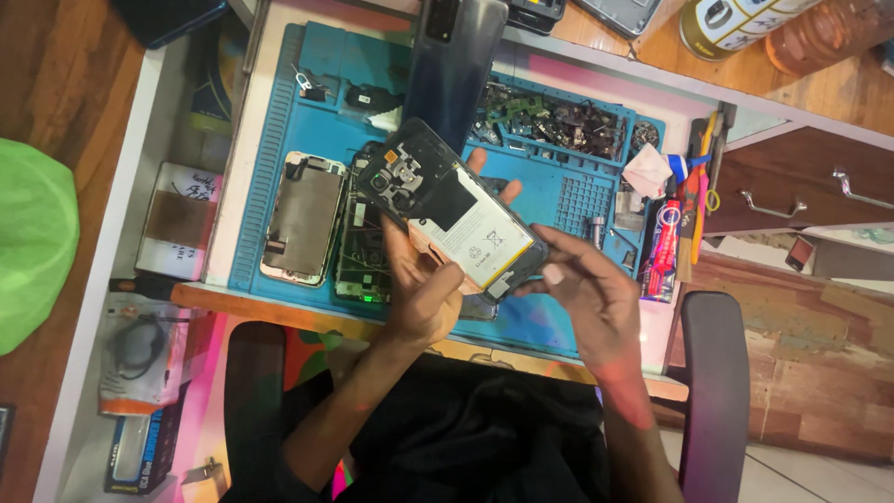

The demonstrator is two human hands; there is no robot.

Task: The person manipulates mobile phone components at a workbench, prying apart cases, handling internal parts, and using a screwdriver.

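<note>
My left hand (424,289) grips an opened smartphone (447,210) from below, its back cover off so the white battery and dark camera board show. The phone is tilted over a blue repair mat (577,191). My right hand (591,298) is at the phone's lower right corner, fingertips pinching or touching its edge; whether it holds a small tool I cannot tell.
On the mat lie a phone frame with metal backing (303,219), a bare circuit board (358,251), a dark blue back cover (456,56) and a tray strip of small parts (559,119). Tools and a glue tube (663,247) sit at right. Chair armrests (712,373) flank me.
</note>
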